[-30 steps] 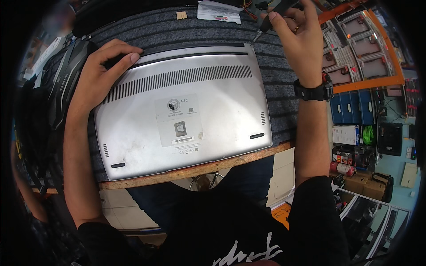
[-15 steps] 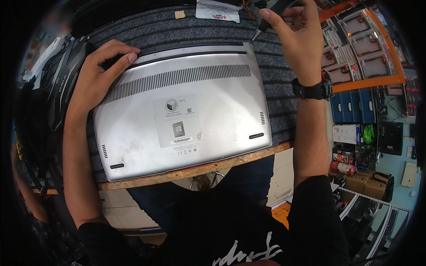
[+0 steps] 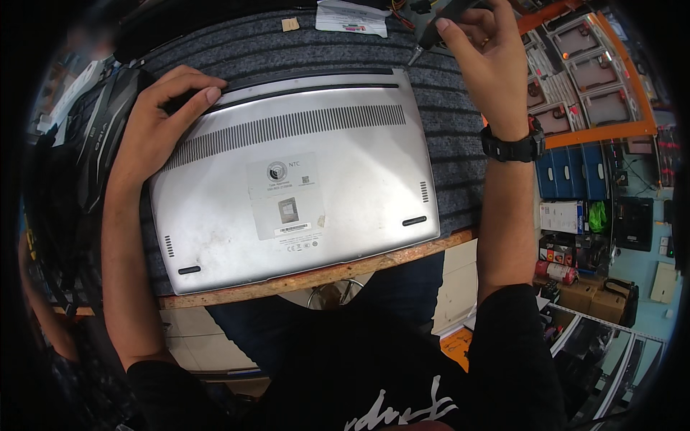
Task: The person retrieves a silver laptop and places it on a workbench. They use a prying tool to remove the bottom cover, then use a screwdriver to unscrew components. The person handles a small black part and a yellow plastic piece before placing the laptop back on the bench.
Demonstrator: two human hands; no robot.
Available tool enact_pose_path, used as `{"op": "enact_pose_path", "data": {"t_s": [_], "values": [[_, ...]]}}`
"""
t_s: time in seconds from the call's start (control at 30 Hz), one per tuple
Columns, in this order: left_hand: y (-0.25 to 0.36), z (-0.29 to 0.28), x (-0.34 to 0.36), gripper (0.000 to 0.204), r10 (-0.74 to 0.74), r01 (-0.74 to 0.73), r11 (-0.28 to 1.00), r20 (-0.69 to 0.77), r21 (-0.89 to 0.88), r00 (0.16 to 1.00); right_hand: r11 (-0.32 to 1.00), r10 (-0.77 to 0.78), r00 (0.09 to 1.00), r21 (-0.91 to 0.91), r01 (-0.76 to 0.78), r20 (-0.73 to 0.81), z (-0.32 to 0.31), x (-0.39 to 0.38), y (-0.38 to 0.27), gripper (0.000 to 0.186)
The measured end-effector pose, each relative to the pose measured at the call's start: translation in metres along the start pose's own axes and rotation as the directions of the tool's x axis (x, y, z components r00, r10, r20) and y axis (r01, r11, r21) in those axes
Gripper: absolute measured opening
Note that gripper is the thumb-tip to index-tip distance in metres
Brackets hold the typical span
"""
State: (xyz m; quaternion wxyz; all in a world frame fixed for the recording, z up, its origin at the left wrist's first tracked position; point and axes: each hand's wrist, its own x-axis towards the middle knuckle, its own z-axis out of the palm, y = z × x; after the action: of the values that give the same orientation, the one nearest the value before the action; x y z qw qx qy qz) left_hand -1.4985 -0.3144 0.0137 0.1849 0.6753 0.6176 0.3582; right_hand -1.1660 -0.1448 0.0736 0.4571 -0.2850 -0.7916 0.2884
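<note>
Where the shelving stands at the right, an orange-framed case (image 3: 600,133) is divided into compartments with pale, flat panels showing inside; their finer contents are too small to make out. Below it sits a row of blue bins (image 3: 568,177), whose insides are hidden from this angle. Lower still, a red bottle (image 3: 556,271) lies near a brown cardboard box (image 3: 581,297), and what the box holds cannot be seen. Near the top, a white packet (image 3: 352,19) lies flat on the striped mat (image 3: 461,176), its contents hidden too.

A silver laptop (image 3: 366,179) lies underside up on the mat, its near side along the wooden edge of the desk (image 3: 302,281). Bent at the wrist, the left hand (image 3: 162,111) reaches over the laptop's far left corner, thumb and forefinger with a narrow gap between them; whether they pinch the edge, I cannot tell. Raised beyond the far right corner, the right hand (image 3: 490,68) has its fingers curled around a dark screwdriver (image 3: 430,36), which slants down toward that corner. Whether its tip touches anything is unclear. A black watch (image 3: 513,147) circles the right wrist.
</note>
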Motion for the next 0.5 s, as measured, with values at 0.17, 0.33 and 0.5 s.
{"op": "enact_pose_path", "data": {"t_s": [0.17, 0.33, 0.5], "values": [[0.0, 0.0, 0.001, 0.028, 0.004, -0.004, 1.0, -0.003, 0.004, 1.0, 0.98, -0.193, 0.977, 0.029, 0.196, -0.091, 0.014, 0.001, 0.014, 0.062], [0.0, -0.001, -0.001, 0.028, -0.009, 0.009, 1.0, -0.007, 0.018, 1.0, 0.998, 0.011, 1.0, -0.054, -0.012, -0.024, 0.005, -0.003, -0.002, 0.065], [-0.001, 0.001, 0.0, 0.029, -0.007, 0.007, 1.0, -0.007, 0.006, 1.0, 0.999, 0.051, 0.999, 0.015, -0.051, 0.0, 0.003, -0.004, -0.01, 0.064]]}}
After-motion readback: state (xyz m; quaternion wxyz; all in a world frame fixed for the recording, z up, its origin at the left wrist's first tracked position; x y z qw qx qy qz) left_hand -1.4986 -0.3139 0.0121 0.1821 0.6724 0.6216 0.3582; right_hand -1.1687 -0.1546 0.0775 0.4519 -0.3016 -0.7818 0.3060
